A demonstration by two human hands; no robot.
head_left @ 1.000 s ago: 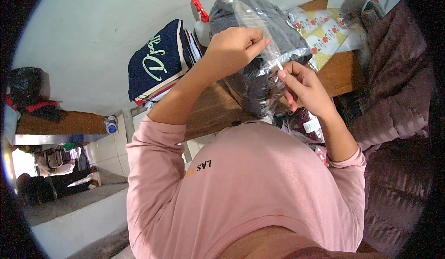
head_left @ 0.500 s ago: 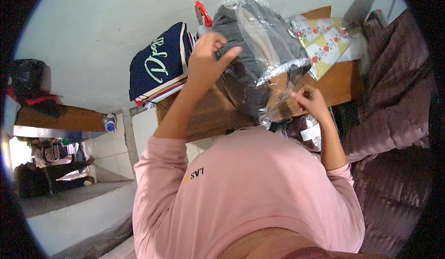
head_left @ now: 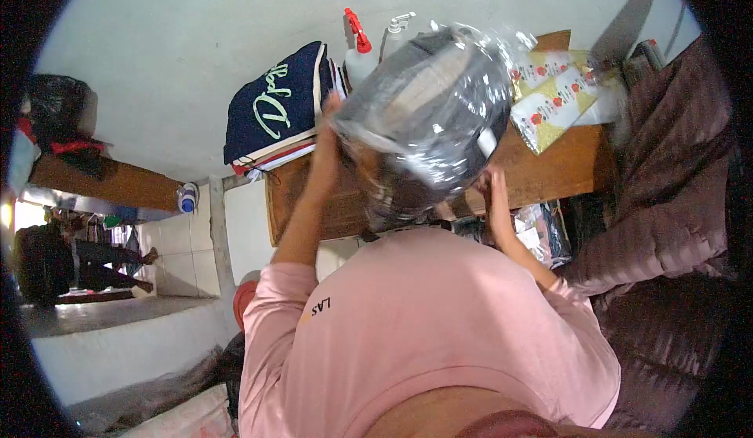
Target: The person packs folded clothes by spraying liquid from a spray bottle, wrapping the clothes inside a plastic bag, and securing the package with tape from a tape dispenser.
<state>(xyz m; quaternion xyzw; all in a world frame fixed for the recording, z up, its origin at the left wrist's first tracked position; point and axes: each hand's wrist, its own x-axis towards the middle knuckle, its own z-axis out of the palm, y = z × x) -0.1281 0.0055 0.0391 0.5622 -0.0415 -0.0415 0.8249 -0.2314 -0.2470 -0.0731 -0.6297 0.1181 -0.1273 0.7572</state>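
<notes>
A clear plastic bag [head_left: 427, 116] holds dark grey folded cloth with a beige strip, and it is tilted up above the wooden table [head_left: 541, 167]. My left hand [head_left: 331, 136] grips its left edge, with the fingertips partly hidden. At the bag's lower right edge, my right hand [head_left: 492, 185] has its fingers closed on the plastic. A shiny blur runs over the bag's surface. Left of it lies a stack of folded cloth, topped by a navy piece [head_left: 278, 101] with pale green lettering.
Behind the bag stand a spray bottle [head_left: 361, 63] with a red trigger and a white-topped pump bottle [head_left: 398, 32]. Flower-patterned packets [head_left: 553, 101] lie at the right, near brown striped fabric [head_left: 667, 179]. A person's legs [head_left: 110, 265] show at far left.
Both hands have closed on the bag. The bag has been lifted and turned, and the right hand has moved toward its lower edge. The pump bottle behind now shows.
</notes>
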